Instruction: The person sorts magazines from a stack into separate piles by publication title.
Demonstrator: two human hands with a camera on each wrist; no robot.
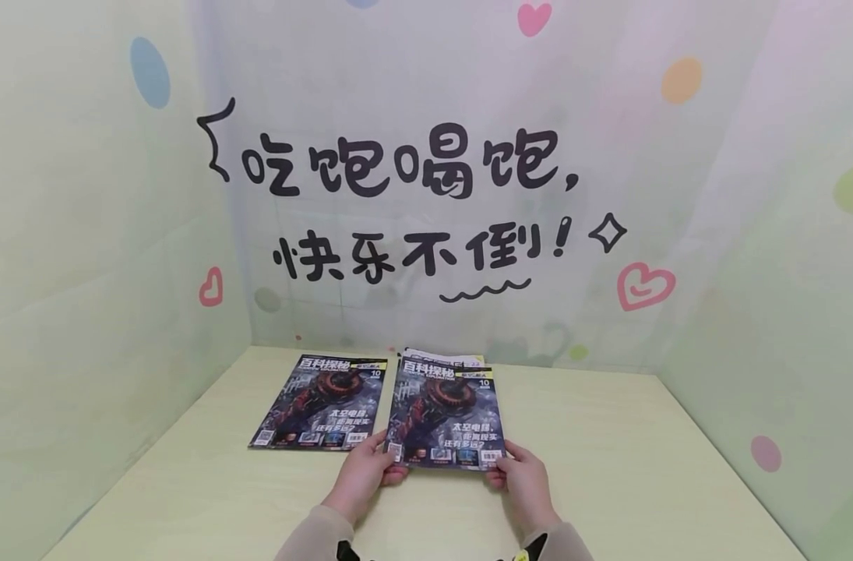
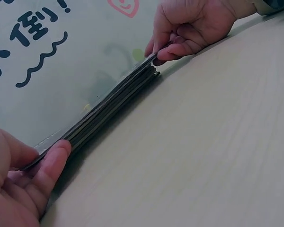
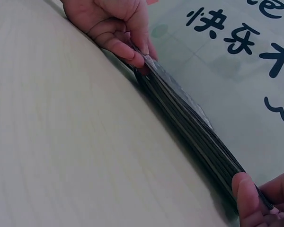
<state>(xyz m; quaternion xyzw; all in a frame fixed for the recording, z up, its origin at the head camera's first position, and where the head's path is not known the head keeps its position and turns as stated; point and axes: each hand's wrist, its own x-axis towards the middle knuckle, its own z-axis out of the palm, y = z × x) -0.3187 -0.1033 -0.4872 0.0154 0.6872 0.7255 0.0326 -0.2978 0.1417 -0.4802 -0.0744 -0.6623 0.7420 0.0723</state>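
Note:
A magazine (image 1: pixel 443 413) with a dark cover and white Chinese title lies face up in front of me. My left hand (image 1: pixel 359 477) pinches its near left corner, thumb above and fingers below. At the near right corner, my right hand (image 1: pixel 527 483) pinches it the same way. Both wrist views show a thick pile of magazine edges (image 2: pixel 109 111) between the hands, just under the held one; how many are lifted I cannot tell. Beyond its far edge peeks a paler magazine (image 1: pixel 443 358). Left of it lies another magazine (image 1: pixel 321 405) with the same cover.
The pale wooden table (image 1: pixel 608 467) carries the magazines near its back left. Behind it and at both sides hang fabric walls (image 1: pixel 426 93) printed with black Chinese writing, hearts and coloured dots.

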